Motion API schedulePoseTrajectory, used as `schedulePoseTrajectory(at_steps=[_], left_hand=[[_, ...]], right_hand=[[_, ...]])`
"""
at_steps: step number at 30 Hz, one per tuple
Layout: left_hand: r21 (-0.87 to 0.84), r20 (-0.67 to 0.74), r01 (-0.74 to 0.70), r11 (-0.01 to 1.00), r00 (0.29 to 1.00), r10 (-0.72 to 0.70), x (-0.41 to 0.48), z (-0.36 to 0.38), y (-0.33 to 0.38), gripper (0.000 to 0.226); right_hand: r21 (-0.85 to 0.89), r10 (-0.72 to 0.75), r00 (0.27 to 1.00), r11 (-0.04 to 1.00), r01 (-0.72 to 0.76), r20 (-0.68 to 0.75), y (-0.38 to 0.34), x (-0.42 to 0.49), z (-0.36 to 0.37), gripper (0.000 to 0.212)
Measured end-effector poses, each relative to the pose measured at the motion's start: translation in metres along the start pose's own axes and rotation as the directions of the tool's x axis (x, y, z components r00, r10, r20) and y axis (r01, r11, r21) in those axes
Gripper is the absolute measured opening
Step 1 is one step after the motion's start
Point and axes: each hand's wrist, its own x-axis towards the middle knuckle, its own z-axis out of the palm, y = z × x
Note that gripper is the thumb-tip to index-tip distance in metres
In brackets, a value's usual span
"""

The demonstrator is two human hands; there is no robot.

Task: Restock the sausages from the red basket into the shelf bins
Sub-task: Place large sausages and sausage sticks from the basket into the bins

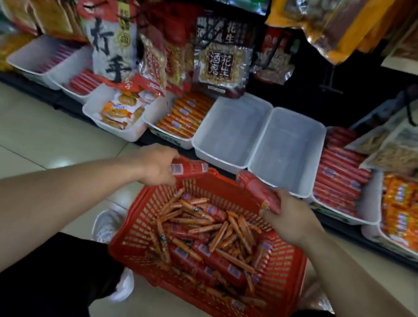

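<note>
In your head view, your left hand (pixel 157 167) curls its fingers round a thick red sausage (pixel 189 168) above the far rim of the red basket (pixel 289 284). Your right hand (pixel 289 217) grips a second red sausage (pixel 258 190) likewise. More loose sausages (pixel 209 242) lie heaped in the basket, near two white shelf bins (pixel 230 131).

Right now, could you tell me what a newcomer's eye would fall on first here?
The red basket, low in the middle, holds jumbled loose sausages. Above its far rim, the left hand grips a red sausage and the right hand grips another. Just beyond, two empty white bins sit between stocked ones.
</note>
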Motion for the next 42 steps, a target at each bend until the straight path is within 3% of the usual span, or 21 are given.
schedulePoseTrajectory(at_steps=[4, 14, 22, 26, 31, 35, 39, 42], left_hand=[[-0.182, -0.119, 0.004, 0.983, 0.993, -0.026, 0.010, 0.007, -0.022, 0.039], [-0.419, -0.173, -0.044, 0.907, 0.984, -0.032, 0.081, 0.024, -0.043, 0.033], [-0.472, -0.271, -0.027, 0.881, 0.955, -0.116, 0.108, 0.037, -0.053, 0.030], [-0.499, -0.277, -0.006, 0.867, 0.949, -0.153, 0.121, 0.041, -0.052, 0.027], [-0.436, -0.292, -0.011, 0.900, 0.948, -0.130, 0.161, 0.038, -0.036, 0.040], [-0.373, -0.303, -0.014, 0.928, 0.947, -0.108, 0.206, 0.038, 0.000, 0.055], [-0.394, -0.300, 0.044, 0.918, 0.938, -0.174, 0.246, 0.056, 0.039, 0.058], [-0.316, -0.378, 0.066, 0.946, 0.906, -0.189, 0.272, 0.074, 0.046, 0.057]], right_hand=[[0.034, 0.031, 0.999, 0.999, -0.031, -0.022, -0.007, 0.029, 0.006, 0.051], [0.098, 0.096, 0.992, 0.991, -0.088, -0.083, -0.042, 0.167, 0.036, 0.048], [0.240, 0.241, 0.952, 0.951, -0.193, -0.189, -0.077, 0.256, 0.069, 0.047], [0.085, 0.131, 0.985, 0.989, -0.122, -0.111, -0.068, 0.238, 0.073, 0.045], [-0.081, -0.028, 0.974, 0.997, 0.009, -0.226, -0.035, 0.211, 0.053, 0.035], [-0.058, 0.001, 0.980, 0.998, -0.013, -0.197, -0.007, 0.202, 0.052, 0.042], [0.045, 0.036, 0.982, 0.999, -0.029, -0.183, 0.009, 0.202, 0.064, 0.044], [0.113, 0.054, 0.979, 0.993, -0.032, -0.199, 0.009, 0.207, 0.075, 0.044]])
